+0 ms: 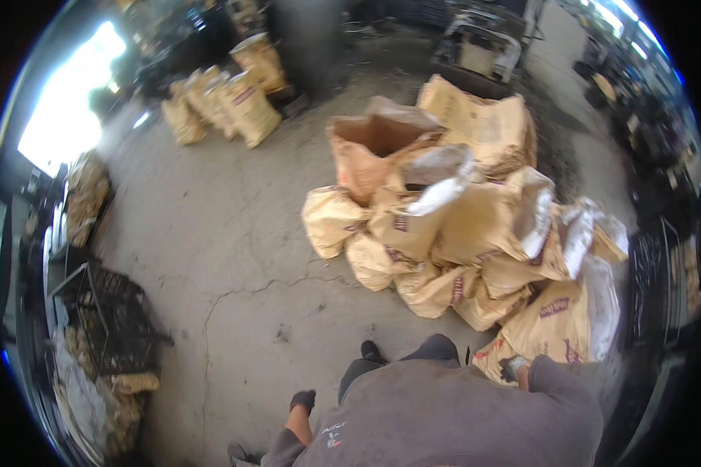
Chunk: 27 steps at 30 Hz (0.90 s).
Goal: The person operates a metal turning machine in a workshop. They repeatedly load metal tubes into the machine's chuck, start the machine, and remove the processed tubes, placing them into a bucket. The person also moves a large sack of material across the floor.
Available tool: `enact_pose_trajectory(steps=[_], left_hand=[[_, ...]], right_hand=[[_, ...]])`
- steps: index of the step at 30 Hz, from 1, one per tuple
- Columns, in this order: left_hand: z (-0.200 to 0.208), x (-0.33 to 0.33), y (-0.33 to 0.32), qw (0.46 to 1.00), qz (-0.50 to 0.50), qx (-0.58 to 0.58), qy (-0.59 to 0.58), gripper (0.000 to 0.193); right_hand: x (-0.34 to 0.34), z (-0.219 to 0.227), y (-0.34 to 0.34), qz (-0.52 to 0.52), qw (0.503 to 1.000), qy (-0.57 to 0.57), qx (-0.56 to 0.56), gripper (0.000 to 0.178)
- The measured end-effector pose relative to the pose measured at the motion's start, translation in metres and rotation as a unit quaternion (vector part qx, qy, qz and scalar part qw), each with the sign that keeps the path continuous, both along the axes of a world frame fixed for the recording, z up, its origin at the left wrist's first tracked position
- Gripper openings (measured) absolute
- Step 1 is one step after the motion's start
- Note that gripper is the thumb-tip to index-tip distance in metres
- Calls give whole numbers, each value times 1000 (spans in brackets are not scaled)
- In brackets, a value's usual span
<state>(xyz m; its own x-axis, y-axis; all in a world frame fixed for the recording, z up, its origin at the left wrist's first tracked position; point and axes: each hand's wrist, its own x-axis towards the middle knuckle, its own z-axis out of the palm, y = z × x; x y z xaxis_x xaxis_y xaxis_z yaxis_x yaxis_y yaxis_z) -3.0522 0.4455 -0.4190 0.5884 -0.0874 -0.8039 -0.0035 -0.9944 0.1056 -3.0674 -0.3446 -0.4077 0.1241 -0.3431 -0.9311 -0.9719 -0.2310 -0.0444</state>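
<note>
My right hand [512, 369], in a grey and dark glove, is closed at the lower left edge of a tan paper sack [549, 319]. This sack leans at the near right of a heap, its white inner liner showing on the right side. My left hand [304, 401], in a dark glove, hangs over the floor at the lower left of my body, with nothing seen in it. The glove is too dark and small to show how its fingers lie. Beside my right hand's sack, several more tan sacks [475, 222] are piled, some with open mouths and white liners.
An orange-brown open sack [354, 159] stands at the heap's far left. More paper sacks [245, 109] stand at the far left. A black plastic crate [117, 315] is on the left side. A wheeled metal frame [483, 47] stands at the back. The concrete floor [249, 218] is cracked.
</note>
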Motion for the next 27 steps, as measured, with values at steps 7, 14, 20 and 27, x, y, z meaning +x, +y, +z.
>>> enact_pose_trajectory(steps=[7,14,20,27], left_hand=[[59,308,88,885,305,-225,-270,53],[111,509,256,892,329,-119,-286,59],[66,432,409,988,67,106,90,57],[17,643,449,986,154,25,54,52]], right_hand=[[270,30,219,185,979,-71,45,28],[484,-51,399,664,726,-138,112,31],[687,-59,554,363,904,-181,133,27],[935,-53,626,659,480,-577,-56,14]])
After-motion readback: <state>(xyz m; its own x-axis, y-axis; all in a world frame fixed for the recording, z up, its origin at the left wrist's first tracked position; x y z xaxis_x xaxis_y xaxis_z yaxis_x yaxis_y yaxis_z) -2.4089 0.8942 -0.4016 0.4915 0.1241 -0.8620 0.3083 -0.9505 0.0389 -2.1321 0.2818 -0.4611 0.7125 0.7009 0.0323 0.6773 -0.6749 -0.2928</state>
